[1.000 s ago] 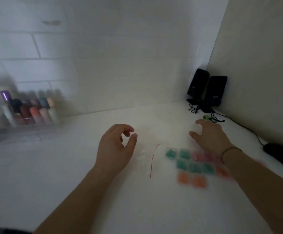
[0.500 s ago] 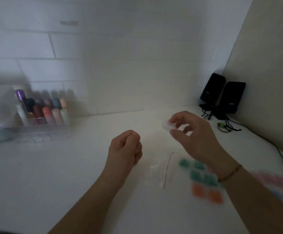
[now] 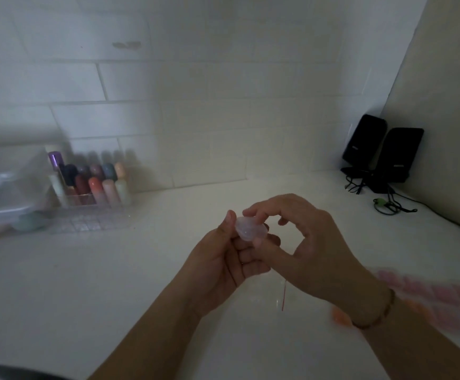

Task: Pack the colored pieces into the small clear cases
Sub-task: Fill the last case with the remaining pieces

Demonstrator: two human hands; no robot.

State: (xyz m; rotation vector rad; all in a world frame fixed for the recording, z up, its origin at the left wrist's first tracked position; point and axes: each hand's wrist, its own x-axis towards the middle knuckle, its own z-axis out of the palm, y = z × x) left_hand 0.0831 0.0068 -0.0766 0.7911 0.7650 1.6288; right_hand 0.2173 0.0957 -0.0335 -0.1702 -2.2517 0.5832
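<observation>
Now, change: half a second back the right hand (image 3: 309, 242) alone pinched the clear case (image 3: 250, 229) while the left hand (image 3: 223, 259) was a closed fist beside it; the two hands have met and both grip the case.
Left hand: thumb up along the case's left edge, fingers curled under it, closed on the case.
Right hand: forefinger on the top rim, thumb pressing the lower right edge, other fingers loosely arched; closed on the case.
Case position: held in the air above the white counter (image 3: 113, 283), between both hands, in mid-frame.
Case material and shape: small, translucent plastic, rounded outline, faint pinkish tint; too blurred to tell whether the lid is open.
Case orientation: long axis runs roughly left to right, tilted down to the right, broad face toward the camera.
Colored pieces (image 3: 429, 300): pink, orange and blue squares, smeared by blur, on the counter at right behind the right wrist.
Red strip (image 3: 284, 296): thin line on the counter below the hands.
Wrist: thin beaded bracelet (image 3: 385, 311) on the right.
</observation>
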